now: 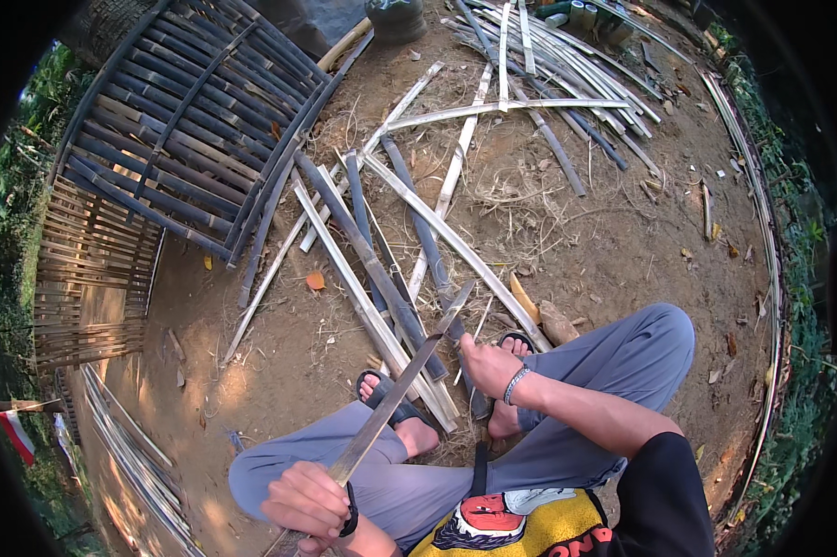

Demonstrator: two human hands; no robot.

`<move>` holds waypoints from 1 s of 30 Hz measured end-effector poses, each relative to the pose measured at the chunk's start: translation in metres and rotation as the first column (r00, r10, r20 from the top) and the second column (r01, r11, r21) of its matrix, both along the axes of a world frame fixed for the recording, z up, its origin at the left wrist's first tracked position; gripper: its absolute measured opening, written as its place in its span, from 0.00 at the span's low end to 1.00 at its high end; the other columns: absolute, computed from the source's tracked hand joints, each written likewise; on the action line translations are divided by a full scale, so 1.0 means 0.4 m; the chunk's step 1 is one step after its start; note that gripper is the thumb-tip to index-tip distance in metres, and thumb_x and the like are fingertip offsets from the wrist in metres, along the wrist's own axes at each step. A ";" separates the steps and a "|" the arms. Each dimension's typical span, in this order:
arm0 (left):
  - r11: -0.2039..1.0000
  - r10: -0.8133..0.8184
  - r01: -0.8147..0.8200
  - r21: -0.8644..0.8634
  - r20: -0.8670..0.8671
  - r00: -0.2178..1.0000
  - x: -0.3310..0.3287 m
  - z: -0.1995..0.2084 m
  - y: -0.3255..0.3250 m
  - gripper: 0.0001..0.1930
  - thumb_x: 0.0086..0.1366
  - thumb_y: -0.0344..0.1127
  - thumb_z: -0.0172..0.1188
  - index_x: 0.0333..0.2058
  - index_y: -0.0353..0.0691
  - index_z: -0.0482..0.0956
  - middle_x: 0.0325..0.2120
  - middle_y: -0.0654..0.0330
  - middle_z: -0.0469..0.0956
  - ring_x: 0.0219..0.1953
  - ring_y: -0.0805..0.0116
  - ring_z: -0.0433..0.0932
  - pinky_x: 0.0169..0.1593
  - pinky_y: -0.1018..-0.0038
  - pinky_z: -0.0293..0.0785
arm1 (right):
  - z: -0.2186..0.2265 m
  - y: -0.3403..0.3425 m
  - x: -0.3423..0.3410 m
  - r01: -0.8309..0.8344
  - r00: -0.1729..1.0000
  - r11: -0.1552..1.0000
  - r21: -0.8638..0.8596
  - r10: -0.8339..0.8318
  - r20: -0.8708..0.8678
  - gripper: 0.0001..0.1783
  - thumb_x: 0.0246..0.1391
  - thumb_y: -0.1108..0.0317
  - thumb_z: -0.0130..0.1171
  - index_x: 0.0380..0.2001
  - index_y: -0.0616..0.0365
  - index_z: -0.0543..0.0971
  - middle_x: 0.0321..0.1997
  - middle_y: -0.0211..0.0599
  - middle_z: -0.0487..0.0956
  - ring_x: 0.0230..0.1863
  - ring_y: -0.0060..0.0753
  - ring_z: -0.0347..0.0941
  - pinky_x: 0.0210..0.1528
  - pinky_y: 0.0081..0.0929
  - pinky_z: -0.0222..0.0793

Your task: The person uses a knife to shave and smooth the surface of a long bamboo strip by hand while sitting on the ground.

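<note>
I sit with a long bamboo strip (378,422) slanting across my lap, its far end rising beyond my right hand. My left hand (309,504), with a dark band on the wrist, is wrapped round the strip's near end at my left knee. Beside the strip's far part, my right hand (491,365), wearing a bracelet, is closed on what looks like a knife with a long dark handle (480,405). The knife's blade is mostly hidden by the fist and the strip. Split bamboo pieces (395,343) lie on the ground just ahead of my sandalled feet.
At the far left stands a dark bamboo slatted frame (191,121), with a paler slatted panel (93,269) below it. A pile of pale bamboo strips (576,79) lies at the back right. More strips (140,464) lie at the left. Shavings (520,195) litter the soil.
</note>
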State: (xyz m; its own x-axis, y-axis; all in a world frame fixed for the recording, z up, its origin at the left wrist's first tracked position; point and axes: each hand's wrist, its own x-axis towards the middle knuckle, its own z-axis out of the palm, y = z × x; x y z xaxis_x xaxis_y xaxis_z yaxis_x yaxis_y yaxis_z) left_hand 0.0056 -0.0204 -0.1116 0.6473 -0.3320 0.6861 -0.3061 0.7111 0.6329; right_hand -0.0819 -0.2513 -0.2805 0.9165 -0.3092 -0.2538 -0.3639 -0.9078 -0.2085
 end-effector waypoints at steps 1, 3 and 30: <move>1.000 -0.006 0.006 0.002 -0.009 1.000 0.005 0.001 0.003 0.21 0.62 0.39 0.59 0.09 0.45 0.69 0.05 0.67 0.69 0.06 0.76 0.67 0.19 0.82 0.70 | 0.000 0.005 -0.001 -0.002 1.000 0.996 -0.094 0.005 0.030 0.11 0.52 0.73 0.41 0.40 0.60 0.63 0.25 0.61 0.78 0.27 0.61 0.78 0.31 0.57 0.71; 0.999 -0.037 0.037 -0.006 -0.021 0.999 0.023 0.005 -0.004 0.21 0.61 0.39 0.59 0.10 0.45 0.69 0.04 0.67 0.69 0.06 0.77 0.67 0.18 0.82 0.70 | -0.114 -0.083 -0.012 0.089 0.996 0.946 0.313 -0.085 -0.027 0.10 0.52 0.74 0.42 0.39 0.63 0.63 0.24 0.63 0.78 0.28 0.61 0.78 0.32 0.57 0.72; 0.995 0.033 -0.046 -0.094 -0.139 0.990 0.061 -0.037 0.055 0.19 0.62 0.36 0.56 0.12 0.45 0.65 0.04 0.68 0.65 0.05 0.79 0.63 0.19 0.83 0.65 | -0.176 -0.064 0.040 0.014 0.990 0.968 0.249 0.022 -0.140 0.08 0.54 0.75 0.42 0.38 0.65 0.62 0.24 0.63 0.77 0.29 0.63 0.78 0.30 0.54 0.71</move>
